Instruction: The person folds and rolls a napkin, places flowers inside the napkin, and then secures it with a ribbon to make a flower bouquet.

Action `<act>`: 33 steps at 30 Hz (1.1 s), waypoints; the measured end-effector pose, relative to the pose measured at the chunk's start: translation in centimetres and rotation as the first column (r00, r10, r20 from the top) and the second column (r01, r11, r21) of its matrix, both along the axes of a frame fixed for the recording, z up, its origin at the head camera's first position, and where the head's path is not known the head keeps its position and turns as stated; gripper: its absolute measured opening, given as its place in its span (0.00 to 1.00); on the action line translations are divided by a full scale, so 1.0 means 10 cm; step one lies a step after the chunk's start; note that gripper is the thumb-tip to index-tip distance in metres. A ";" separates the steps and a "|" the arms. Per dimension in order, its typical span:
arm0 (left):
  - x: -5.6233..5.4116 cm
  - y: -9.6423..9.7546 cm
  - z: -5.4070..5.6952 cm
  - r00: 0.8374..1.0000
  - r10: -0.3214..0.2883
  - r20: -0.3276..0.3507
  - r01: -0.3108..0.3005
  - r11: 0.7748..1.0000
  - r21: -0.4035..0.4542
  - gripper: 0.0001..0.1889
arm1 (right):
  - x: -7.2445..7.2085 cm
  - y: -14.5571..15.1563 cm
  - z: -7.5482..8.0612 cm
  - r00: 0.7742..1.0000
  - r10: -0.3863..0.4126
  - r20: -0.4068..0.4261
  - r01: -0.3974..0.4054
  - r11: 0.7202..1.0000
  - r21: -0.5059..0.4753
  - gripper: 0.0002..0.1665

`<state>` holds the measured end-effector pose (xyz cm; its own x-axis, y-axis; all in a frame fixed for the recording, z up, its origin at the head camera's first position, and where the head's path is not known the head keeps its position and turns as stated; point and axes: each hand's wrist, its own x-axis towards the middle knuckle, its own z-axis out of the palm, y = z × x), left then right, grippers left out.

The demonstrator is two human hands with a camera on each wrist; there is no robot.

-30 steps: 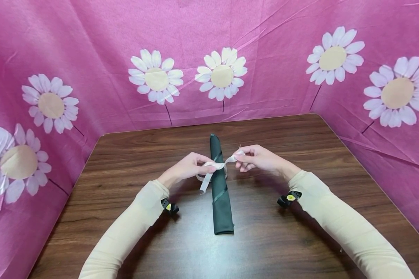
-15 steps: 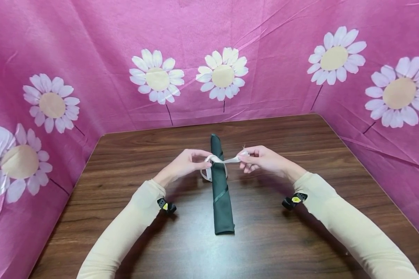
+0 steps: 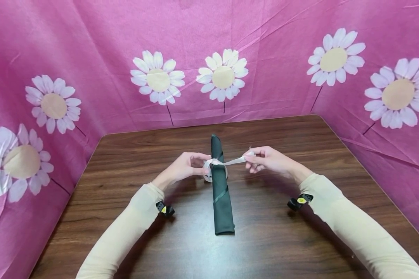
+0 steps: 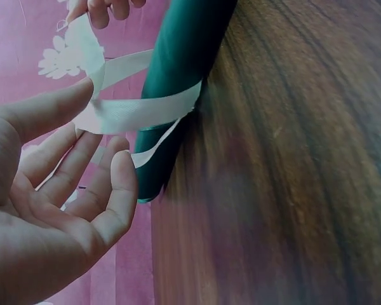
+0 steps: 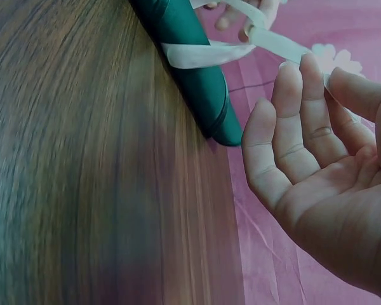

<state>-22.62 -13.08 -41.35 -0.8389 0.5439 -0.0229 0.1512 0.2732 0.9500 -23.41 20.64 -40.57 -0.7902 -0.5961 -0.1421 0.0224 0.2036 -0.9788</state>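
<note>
A rolled dark green cloth with a thin spiral edge lies lengthwise on the table. A white ribbon loops around its upper half, well shown as a loose band in the left wrist view. My left hand, just left of the roll, holds the ribbon between thumb and fingers near the crossing. To the right of the roll, my right hand pinches the ribbon's frayed end between thumb and index finger, the other fingers loosely bent. From there the ribbon stretches taut to the roll.
The brown wood-grain table ends at a back edge just beyond the roll. A pink cloth printed with white daisies hangs behind it and on both sides. Each wrist wears a black strap.
My right hand has moved right, drawing the ribbon out longer and straighter. The short ribbon tail left of the roll is no longer seen hanging. My left hand has shifted slightly left.
</note>
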 end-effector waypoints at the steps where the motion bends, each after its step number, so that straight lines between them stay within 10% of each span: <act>1: 0.00 -0.01 -0.01 1.000 0.001 0.000 -0.001 1.000 0.000 0.26 | 0.00 0.02 -0.01 1.000 -0.005 -0.001 0.005 1.000 0.000 0.21; 21: 0.08 0.00 -0.21 1.000 -0.002 0.026 0.003 0.999 -0.033 0.25 | -0.10 0.41 -0.21 0.989 -0.141 0.043 0.141 0.990 -0.005 0.14; 33: 0.15 -0.19 -0.07 0.987 -0.025 -0.156 0.002 0.989 -0.146 0.20 | -0.04 0.68 -0.21 0.984 -0.171 0.043 0.171 0.985 -0.015 0.11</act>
